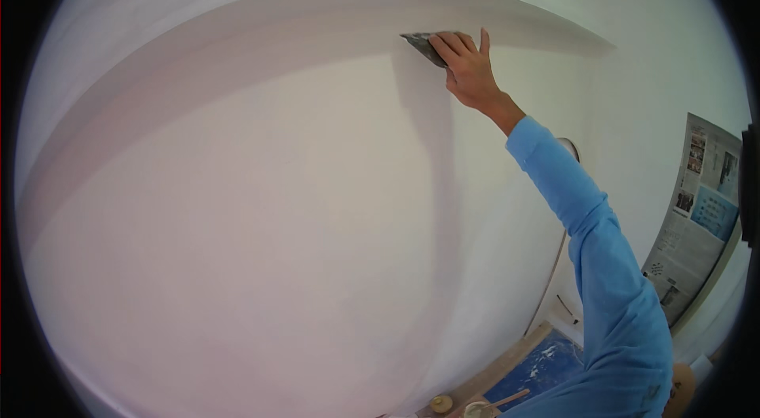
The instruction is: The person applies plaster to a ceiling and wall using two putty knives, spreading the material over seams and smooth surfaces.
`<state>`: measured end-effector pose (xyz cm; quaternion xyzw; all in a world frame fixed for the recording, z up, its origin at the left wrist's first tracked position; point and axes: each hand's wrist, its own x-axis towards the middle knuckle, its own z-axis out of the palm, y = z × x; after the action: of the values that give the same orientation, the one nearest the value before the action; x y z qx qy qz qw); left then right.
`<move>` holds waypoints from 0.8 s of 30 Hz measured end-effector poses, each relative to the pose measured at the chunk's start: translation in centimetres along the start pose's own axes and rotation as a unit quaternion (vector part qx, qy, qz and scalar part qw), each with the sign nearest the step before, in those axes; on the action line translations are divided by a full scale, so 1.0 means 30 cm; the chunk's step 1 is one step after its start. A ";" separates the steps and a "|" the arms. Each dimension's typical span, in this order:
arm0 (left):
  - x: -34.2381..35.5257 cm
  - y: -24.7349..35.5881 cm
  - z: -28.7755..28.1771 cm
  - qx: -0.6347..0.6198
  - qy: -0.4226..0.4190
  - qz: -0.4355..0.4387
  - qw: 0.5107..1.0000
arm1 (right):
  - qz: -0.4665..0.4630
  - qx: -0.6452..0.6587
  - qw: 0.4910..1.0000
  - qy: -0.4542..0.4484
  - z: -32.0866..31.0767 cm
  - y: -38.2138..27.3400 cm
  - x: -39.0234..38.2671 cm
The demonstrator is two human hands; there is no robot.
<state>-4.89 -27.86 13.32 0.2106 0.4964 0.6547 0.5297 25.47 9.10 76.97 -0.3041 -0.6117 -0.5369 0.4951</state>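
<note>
My right hand [473,79] reaches high up, its blue-sleeved arm stretched out from the lower right. Its fingers are closed on a putty knife [426,46] with a thin, dark grey blade that has pale smears on it. The handle is hidden in the hand. The blade lies at or very near the smooth white wall [277,188], a little below the edge of the ceiling; whether it touches cannot be made out. A long shadow of the arm falls down the wall. My left hand is out of view.
Newspaper sheets [697,212] cover a panel at the right. Low down, a blue sheet [538,366] with white spatters lies on the floor. Beside it stand a container [477,408] with a wooden stick [508,399] and a small yellowish round object [441,402].
</note>
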 end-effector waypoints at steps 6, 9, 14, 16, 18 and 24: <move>0.032 0.037 0.052 -0.003 0.011 0.000 1.000 | 0.029 0.047 0.998 -0.007 0.064 -0.028 0.030; 0.014 0.037 0.029 -0.012 0.027 0.002 1.000 | -0.025 0.085 0.992 -0.091 0.000 -0.058 -0.026; 0.036 0.033 0.026 -0.016 0.018 0.000 1.000 | 0.006 0.068 0.998 0.002 -0.010 0.039 0.042; 0.037 0.024 0.018 -0.019 0.018 0.001 1.000 | 0.040 0.045 0.997 0.038 0.017 0.072 0.098; 0.042 0.025 -0.021 -0.015 0.020 0.001 1.000 | 0.045 0.008 0.998 0.036 0.036 0.048 0.112; 0.020 0.022 -0.031 -0.023 0.039 0.005 0.999 | 0.035 -0.022 0.999 -0.011 0.066 0.037 0.192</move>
<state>-6.17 -27.67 13.36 0.1752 0.5006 0.6765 0.5110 24.05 10.33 82.87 -0.3420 -0.5943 -0.5291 0.4999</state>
